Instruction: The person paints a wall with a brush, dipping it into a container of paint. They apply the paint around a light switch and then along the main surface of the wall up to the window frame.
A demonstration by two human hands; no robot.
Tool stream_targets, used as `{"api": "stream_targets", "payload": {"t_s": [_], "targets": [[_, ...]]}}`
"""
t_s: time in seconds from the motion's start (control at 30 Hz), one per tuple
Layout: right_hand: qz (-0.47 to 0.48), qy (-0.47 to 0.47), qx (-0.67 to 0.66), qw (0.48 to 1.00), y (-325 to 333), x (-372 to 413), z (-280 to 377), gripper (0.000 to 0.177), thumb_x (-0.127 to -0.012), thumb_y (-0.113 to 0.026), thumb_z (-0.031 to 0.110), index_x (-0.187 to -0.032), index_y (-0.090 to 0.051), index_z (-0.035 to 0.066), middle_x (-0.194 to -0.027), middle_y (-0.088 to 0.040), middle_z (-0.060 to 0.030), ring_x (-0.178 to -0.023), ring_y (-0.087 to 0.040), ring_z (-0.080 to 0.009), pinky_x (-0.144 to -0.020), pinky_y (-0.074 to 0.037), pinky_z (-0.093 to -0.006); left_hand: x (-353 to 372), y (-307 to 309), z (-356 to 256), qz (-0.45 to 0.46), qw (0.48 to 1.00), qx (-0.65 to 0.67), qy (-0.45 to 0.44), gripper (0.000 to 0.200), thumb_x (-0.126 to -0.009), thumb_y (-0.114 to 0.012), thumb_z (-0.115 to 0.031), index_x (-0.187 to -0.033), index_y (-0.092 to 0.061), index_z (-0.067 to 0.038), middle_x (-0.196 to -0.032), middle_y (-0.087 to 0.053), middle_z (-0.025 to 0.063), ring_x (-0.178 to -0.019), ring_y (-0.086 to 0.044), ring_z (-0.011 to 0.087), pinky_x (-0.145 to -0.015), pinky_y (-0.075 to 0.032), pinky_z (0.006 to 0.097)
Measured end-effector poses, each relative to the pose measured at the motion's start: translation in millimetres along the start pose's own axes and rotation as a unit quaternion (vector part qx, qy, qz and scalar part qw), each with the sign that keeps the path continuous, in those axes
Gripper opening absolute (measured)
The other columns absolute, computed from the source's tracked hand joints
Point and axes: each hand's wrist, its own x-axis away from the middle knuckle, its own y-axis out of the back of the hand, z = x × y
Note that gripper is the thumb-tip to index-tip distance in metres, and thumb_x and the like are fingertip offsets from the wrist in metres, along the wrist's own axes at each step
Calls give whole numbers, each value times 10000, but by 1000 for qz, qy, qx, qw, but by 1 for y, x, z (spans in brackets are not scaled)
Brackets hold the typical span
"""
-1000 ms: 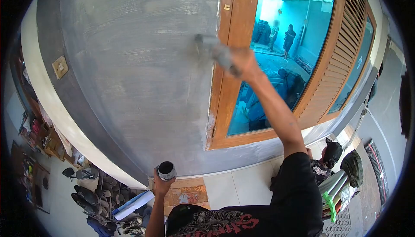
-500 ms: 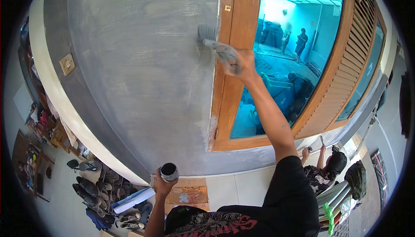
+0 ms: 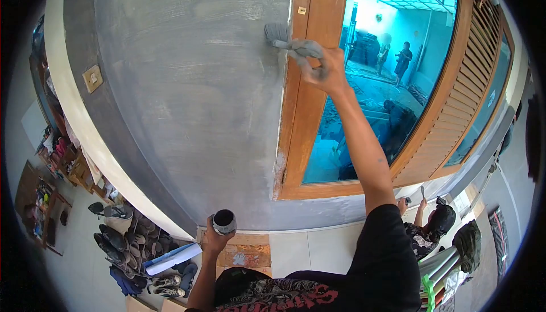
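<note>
My right hand (image 3: 323,68), smeared with grey paint, is closed around the handle of a paintbrush (image 3: 277,35). The brush's bristles are against the grey-painted wall (image 3: 187,101), close to the wooden window frame (image 3: 296,113). Low at the left, my left hand (image 3: 214,238) grips a small round paint cup (image 3: 224,221), its dark opening facing up. Streaks of lighter grey show in the paint on the wall.
A light switch (image 3: 92,79) sits on the wall's left part. Shoes (image 3: 116,238) and a white-blue box (image 3: 172,258) lie on the floor at left. Flattened cardboard (image 3: 244,252) lies below the wall. At right, another person (image 3: 435,224) crouches with a tool raised.
My right hand has moved slightly upward with the paintbrush along the window frame. The left hand still holds the cup, almost unmoved.
</note>
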Motion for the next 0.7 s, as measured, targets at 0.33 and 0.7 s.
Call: {"api": "stream_targets", "payload": {"t_s": [0.33,0.7], "targets": [[-16,40,44,998,-5,-15,-36,529,-674,-699,-18,-1177,-652,139,-841,-720,-72,-611,-674,-197,-561,-540,-293,-17,-8,-3,-18,995,84,-47,836,-593,-891,-116,-1291,-434,-61,-1162,-618,145,-1099,-613,288,-949,-490,410],[204,-62,-89,973,-36,168,70,483,-667,-712,63,-1140,-651,143,-715,-635,-95,-603,-626,-277,-542,-525,-378,-5,-4,15,-25,995,67,-73,816,-612,-887,-135,-1291,-442,-56,-1166,-638,154,-1111,-626,292,-940,-494,405]]}}
